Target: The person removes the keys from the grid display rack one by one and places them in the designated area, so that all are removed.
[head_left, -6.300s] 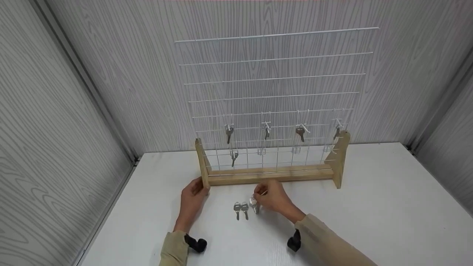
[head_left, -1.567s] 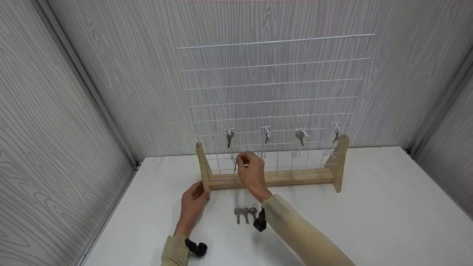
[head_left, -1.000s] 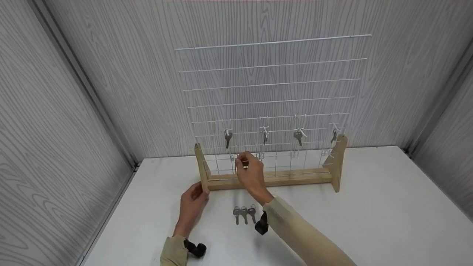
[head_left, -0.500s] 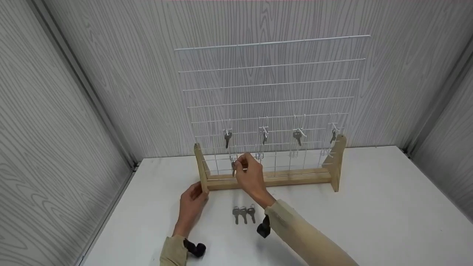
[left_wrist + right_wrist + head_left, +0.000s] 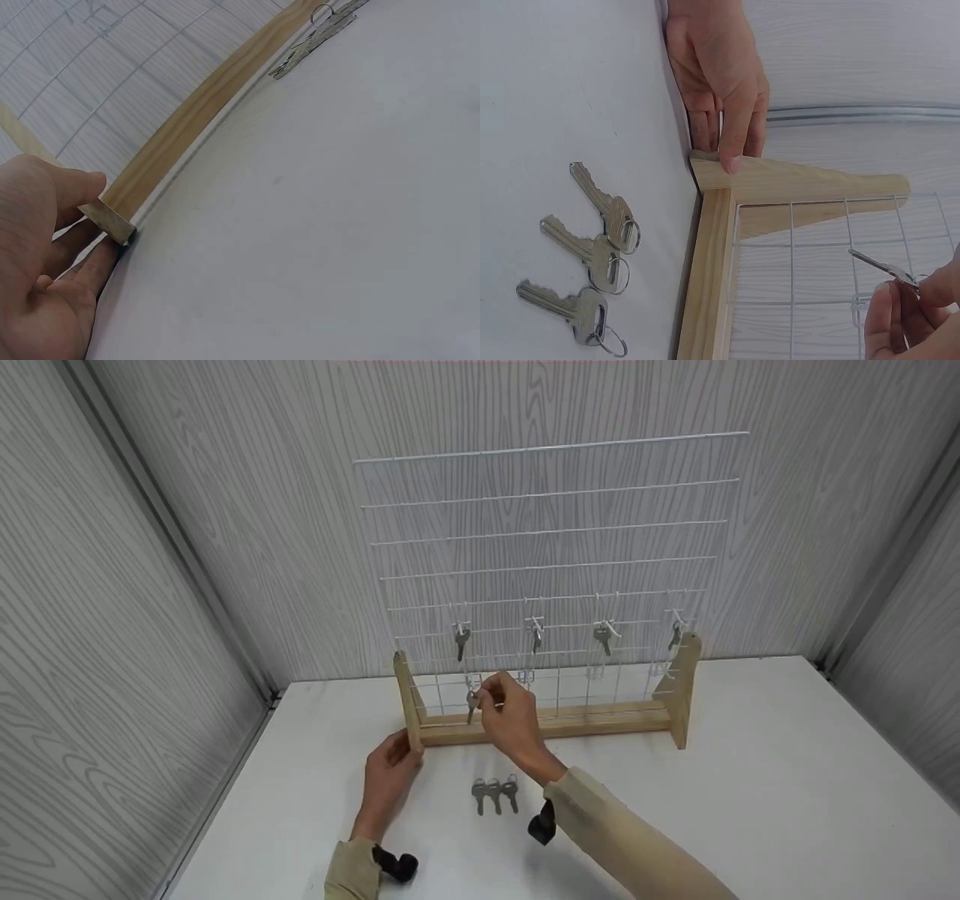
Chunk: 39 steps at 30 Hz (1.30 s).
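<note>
My right hand (image 5: pixel 511 716) pinches a small silver key (image 5: pixel 877 264) by its ring end, between thumb and fingers. The key points down in front of the lower left hook (image 5: pixel 473 682); whether its ring still touches that hook I cannot tell. With my left hand (image 5: pixel 390 771) I hold the front of the left wooden end piece (image 5: pixel 111 221) of a stand, thumb on one face and fingers on the other. White wire grid (image 5: pixel 559 598) rises from this stand. Three keys with rings, one of them this key (image 5: pixel 585 315), lie side by side on the white table.
Several keys, such as this hanging key (image 5: pixel 603 639), are on the upper row of hooks. More hooks, like this lower hook (image 5: pixel 526 677), sit to the right below them. The stand's wooden crossbar (image 5: pixel 600 726) lies behind the loose keys. Grey wood-patterned walls surround the white table (image 5: pixel 750 765).
Earlier my right hand set a third key beside two on the table, then rose to the lower left hook. In the last second its key has dropped slightly. My left hand stays put.
</note>
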Motion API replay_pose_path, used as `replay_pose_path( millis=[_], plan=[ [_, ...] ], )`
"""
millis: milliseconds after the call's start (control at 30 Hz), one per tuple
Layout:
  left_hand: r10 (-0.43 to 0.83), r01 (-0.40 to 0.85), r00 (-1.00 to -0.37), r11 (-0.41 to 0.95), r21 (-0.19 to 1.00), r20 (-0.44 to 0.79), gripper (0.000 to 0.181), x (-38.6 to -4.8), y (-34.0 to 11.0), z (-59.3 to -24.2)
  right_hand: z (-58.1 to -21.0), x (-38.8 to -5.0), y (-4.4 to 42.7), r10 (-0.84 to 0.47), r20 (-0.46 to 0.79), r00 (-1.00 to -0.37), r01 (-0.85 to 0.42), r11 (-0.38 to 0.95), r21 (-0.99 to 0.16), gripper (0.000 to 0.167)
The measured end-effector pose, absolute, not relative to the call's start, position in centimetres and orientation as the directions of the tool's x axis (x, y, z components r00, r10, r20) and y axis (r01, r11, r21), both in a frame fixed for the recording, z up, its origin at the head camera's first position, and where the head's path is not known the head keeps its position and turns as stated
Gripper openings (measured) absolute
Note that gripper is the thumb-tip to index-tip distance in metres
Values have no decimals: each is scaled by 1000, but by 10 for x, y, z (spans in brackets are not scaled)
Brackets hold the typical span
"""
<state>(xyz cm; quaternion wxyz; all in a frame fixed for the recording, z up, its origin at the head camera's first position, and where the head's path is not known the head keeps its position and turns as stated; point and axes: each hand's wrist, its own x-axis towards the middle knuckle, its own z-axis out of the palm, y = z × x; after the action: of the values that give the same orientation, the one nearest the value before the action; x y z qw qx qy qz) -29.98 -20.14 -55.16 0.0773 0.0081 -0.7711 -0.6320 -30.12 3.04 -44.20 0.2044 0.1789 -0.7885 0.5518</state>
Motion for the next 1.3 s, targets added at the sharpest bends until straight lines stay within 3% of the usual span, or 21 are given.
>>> replay_pose_path(
  millis=[267,800,1300],
  plan=[
    [-129,86,-985,234,969,119,48,-299,-199,-550,-437,-296,37,-84,540,-838,-535,324,-780,8],
    [-132,69,-986,241,968,103,49,-302,-200,-553,-428,-279,62,-145,473,-869,-491,380,-784,8],
    [-117,92,-986,228,969,121,50,-301,-199,-553,-440,-276,90,-167,469,-867,-492,424,-760,4]
  ],
)
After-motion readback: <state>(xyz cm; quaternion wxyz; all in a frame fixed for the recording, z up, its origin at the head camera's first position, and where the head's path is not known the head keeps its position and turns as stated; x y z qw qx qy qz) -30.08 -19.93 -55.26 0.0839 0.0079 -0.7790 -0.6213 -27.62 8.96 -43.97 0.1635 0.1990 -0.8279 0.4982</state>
